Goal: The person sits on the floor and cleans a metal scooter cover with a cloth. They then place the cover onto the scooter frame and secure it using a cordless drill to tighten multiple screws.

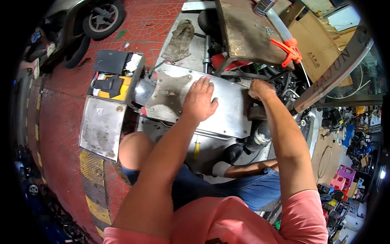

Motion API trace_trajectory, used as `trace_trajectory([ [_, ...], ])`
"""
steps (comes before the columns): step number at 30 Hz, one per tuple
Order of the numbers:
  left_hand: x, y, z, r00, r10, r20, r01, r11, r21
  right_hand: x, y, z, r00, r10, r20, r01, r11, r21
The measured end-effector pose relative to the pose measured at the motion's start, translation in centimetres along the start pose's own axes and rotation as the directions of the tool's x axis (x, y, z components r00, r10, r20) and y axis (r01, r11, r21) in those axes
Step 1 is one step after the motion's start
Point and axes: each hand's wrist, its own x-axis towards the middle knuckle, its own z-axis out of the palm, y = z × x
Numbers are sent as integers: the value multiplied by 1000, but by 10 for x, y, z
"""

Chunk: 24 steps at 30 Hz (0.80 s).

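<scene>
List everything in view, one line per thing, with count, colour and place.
metal plate: 1, grey, centre, under the left hand
rag: 1, grey-brown, top centre
clamp: 1, orange, upper right on the tube
battery box: 1, black and yellow, open, left
screwdriver: 1, yellow handle, below the plate
wheel: 1, black, top left
left hand: 1, flat on the plate
right hand: 1, closed at the plate's right edge

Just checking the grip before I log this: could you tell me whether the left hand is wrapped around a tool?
No, the left hand lies flat, fingers spread, on the grey metal plate, with no tool in it.
</scene>
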Motion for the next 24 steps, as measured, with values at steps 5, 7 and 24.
trace_trajectory([
  [5,-1,0,1,1000,1,-5,-1,1000,-2,-6,-3,-3,999,-31,-10,31,999,-9],
  [7,-3,-1,-1,1000,-2,0,2,1000,3,-5,-3,2,997,-51,-58,49,998,-25],
  [24,6,-6,12,989,70,-128,-86,989,-124,0,14,12,985,-125,-122,134,988,73],
])
